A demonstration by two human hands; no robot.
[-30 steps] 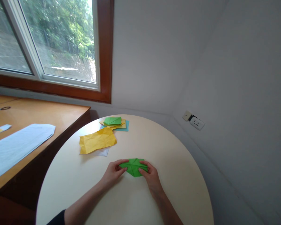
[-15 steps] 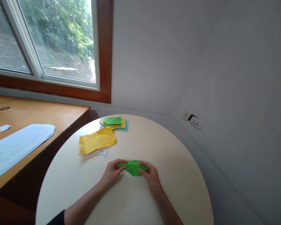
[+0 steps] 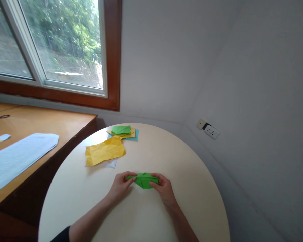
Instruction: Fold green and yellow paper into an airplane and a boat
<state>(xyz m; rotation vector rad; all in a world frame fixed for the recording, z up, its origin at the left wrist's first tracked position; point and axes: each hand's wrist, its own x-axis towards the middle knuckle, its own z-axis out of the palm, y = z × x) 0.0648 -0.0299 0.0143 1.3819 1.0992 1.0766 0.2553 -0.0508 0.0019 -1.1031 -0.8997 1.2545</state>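
A folded piece of green paper [image 3: 143,181], creased and narrow, is held level between both hands over the pale round table [image 3: 146,215]. My left hand [image 3: 122,185] pinches its left end between thumb and fingers. At the other end, my right hand [image 3: 164,189] grips the paper with the thumb in front and the fingers behind. The underside of the paper is hidden from me.
Beyond my left hand lies a crumpled yellow sheet [image 3: 106,151] over a white one [image 3: 111,163]. Behind it sits another green folded paper [image 3: 121,129] on yellow and blue sheets. A wooden desk [image 3: 65,118] at left bears white papers [image 3: 22,158] and scissors [image 3: 3,116].
Almost nothing differs. Both hands keep their hold on the green paper, and my right hand has shifted very slightly.
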